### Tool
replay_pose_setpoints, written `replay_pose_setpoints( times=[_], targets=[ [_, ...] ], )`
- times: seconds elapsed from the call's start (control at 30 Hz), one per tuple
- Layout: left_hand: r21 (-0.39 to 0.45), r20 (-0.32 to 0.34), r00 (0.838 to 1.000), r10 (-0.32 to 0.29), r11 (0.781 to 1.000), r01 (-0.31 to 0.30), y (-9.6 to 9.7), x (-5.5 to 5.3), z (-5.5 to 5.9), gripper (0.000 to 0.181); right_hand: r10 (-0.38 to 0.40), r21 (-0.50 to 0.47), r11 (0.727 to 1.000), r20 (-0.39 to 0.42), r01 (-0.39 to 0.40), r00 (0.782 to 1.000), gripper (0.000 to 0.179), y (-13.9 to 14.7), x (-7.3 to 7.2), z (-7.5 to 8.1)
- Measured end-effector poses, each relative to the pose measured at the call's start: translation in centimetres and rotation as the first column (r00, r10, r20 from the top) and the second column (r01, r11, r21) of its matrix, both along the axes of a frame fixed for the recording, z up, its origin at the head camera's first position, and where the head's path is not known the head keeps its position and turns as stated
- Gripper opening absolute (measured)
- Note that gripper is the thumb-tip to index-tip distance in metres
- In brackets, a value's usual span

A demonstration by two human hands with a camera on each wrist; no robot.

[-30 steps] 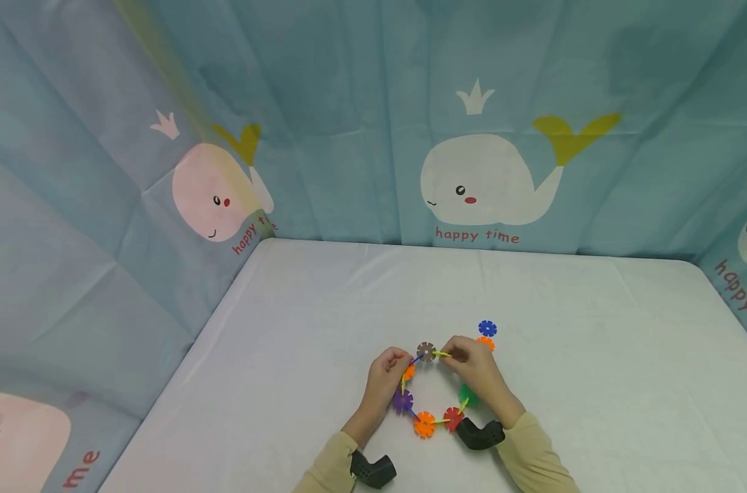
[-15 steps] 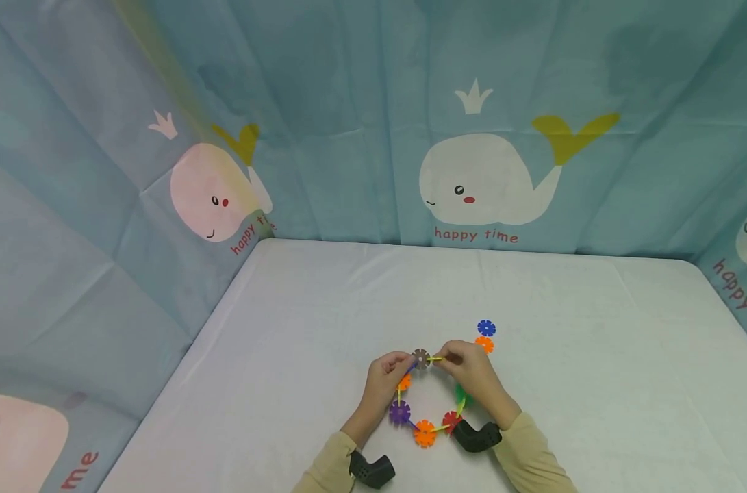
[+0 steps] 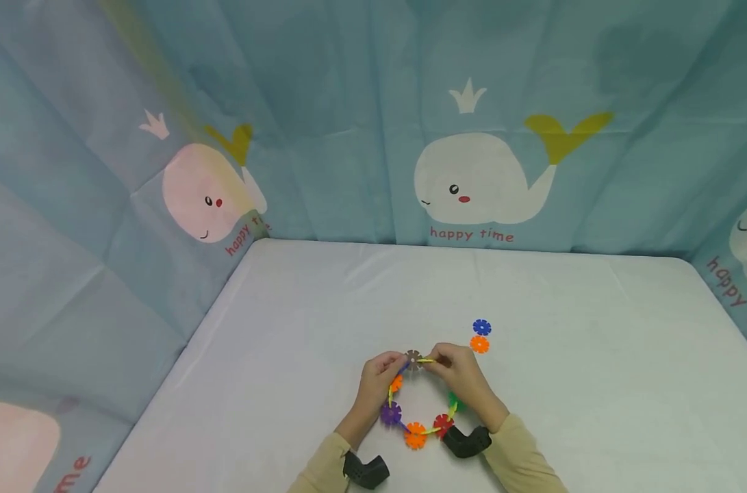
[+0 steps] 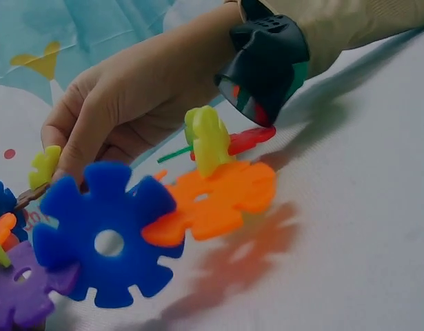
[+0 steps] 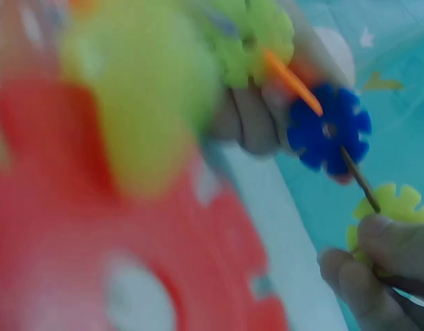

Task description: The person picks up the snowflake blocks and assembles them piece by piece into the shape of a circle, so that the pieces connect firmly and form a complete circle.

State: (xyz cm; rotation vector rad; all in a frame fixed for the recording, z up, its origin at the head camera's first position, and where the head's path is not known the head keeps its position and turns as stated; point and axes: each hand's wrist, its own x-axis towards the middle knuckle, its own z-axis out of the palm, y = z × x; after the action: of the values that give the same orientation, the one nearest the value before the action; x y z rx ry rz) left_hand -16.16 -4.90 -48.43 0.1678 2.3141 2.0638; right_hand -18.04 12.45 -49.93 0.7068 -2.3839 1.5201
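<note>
Notched plastic discs, slotted together edge to face, form a ring-shaped chain. My left hand (image 3: pixel 373 387) pinches the chain at its upper left, at a blue disc (image 5: pixel 329 129) beside the brown disc (image 3: pixel 413 360). My right hand (image 3: pixel 465 376) pinches a yellow disc (image 5: pixel 399 207) between thumb and finger; the brown disc's edge meets it. Lower round the ring hang a purple disc (image 3: pixel 391 414), an orange disc (image 3: pixel 415 435), a red disc (image 3: pixel 443 424) and a green disc (image 3: pixel 454 400), the last partly hidden by my right hand.
A loose blue disc (image 3: pixel 481 327) and a loose orange disc (image 3: pixel 480 344) lie on the white table (image 3: pixel 595 356) beyond my right hand. Black wrist mounts (image 3: pixel 366 471) sit on both forearms. A blue whale-print curtain (image 3: pixel 348 137) stands round the table.
Both hands and the ring have shifted slightly left and toward me in the head view; the view itself has moved a little. The loose orange disc now shows whole. Both grips stay the same.
</note>
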Motion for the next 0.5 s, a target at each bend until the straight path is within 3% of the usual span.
replay_pose_setpoints(
  times=[0.13, 0.27, 0.4, 0.5],
  targets=[
    [0.010, 0.025, 0.999, 0.028, 1.000, -0.028, -0.2, -0.1, 0.0, 0.018, 0.019, 0.010, 1.000, 0.011, -0.019, 1.000, 0.014, -0.4, -0.1, 0.4],
    [0.016, 0.057, 0.998, 0.016, 1.000, -0.017, 0.0, -0.1, 0.1, 0.019, 0.011, 0.093, 0.995, 0.075, -0.018, 0.997, 0.010, 0.6, -0.6, 0.8],
    [0.020, 0.058, 0.998, 0.025, 0.999, -0.026, 0.5, -0.1, 0.1, 0.019, -0.152, 0.240, 0.962, 0.092, 0.127, 0.984, 0.018, 2.8, -1.2, 0.8],
    [0.036, 0.051, 0.997, 0.059, 0.998, -0.061, 0.8, -0.1, 0.1, 0.019, -0.320, 0.323, 0.903, 0.063, 0.284, 0.945, 0.021, 4.4, -1.3, 0.4]
  ],
)
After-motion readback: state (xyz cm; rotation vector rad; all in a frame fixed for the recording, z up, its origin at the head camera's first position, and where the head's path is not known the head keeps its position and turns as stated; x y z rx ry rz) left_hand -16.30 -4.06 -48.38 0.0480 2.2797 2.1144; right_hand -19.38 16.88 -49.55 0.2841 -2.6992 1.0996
